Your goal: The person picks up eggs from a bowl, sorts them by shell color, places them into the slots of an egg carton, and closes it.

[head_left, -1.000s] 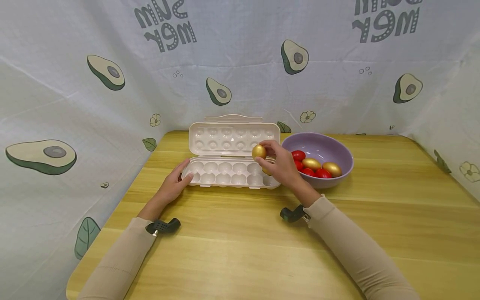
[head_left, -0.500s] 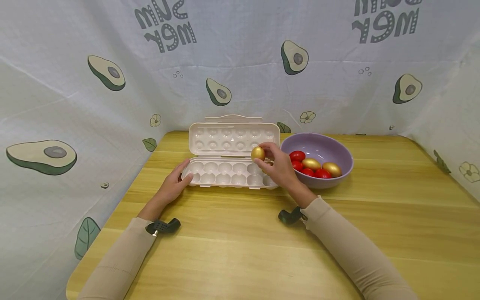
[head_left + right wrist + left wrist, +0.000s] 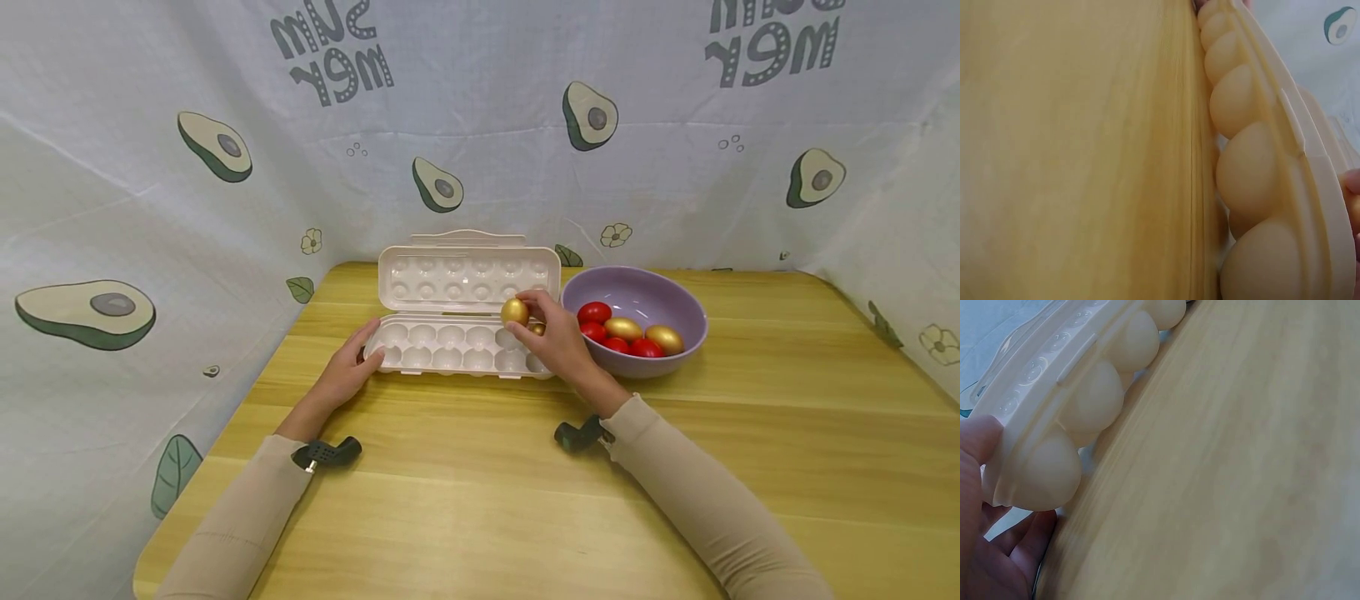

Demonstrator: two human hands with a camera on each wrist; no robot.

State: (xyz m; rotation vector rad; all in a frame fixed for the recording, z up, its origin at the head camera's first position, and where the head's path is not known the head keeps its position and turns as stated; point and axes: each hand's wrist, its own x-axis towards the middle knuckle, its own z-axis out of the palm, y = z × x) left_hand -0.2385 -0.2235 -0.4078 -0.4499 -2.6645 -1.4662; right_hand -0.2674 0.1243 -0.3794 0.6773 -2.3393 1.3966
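A pale plastic egg box lies open on the table, its dimpled lid tipped back. My left hand grips its left end; in the left wrist view the thumb rests on the rim and the fingers curl beneath. Between thumb and fingers, my right hand pinches a golden egg over the back row, near the right end. Another golden egg sits in the back right corner cup, partly covered by the right hand. In the right wrist view the box's rounded cups hide most of that hand.
Right of the box, a purple bowl holds several red eggs and two golden eggs. Behind the wooden table hangs a white curtain printed with avocados. Bare wood stretches in front of the box.
The right hand has shifted slightly left and down with its golden egg, closer over the cups. The left hand keeps its place on the egg box.
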